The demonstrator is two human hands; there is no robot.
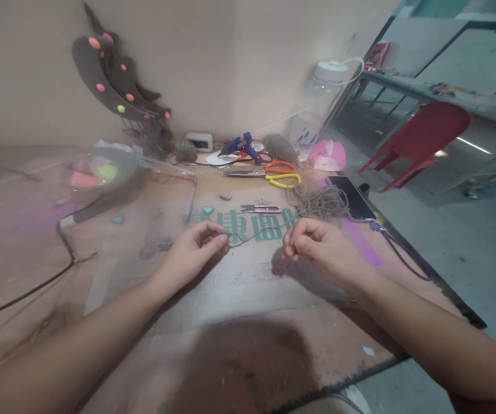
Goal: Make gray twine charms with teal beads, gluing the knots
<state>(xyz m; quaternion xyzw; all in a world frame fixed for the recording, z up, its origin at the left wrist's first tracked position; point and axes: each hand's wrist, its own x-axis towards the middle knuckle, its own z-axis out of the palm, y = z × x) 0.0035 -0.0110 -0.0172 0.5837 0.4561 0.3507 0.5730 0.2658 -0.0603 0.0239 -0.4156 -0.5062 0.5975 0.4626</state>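
Observation:
Over the printed sheet [213, 293], my left hand [200, 247] pinches a grey-brown yarn strand [258, 233] between thumb and fingertips. That strand runs right and up to a loose heap of yarn [323, 201] behind my right hand. My right hand [310, 238] is closed, fingers curled together; whatever it grips is hidden by the fingers. Just beyond the strand lie thread snips [262, 209] with a pink handle. A small turquoise heart-shaped piece [207, 210] sits above my left hand, and a dark little piece [165, 245] lies left of it.
Along the wall stand a blue glue gun [243, 148], scissors [273, 172] with orange and yellow handles, and a clear bottle [314, 109]. A phone [351, 197] lies near the table's right edge. A black cable [23, 292] crosses the left side. A red chair [424, 138] is beyond.

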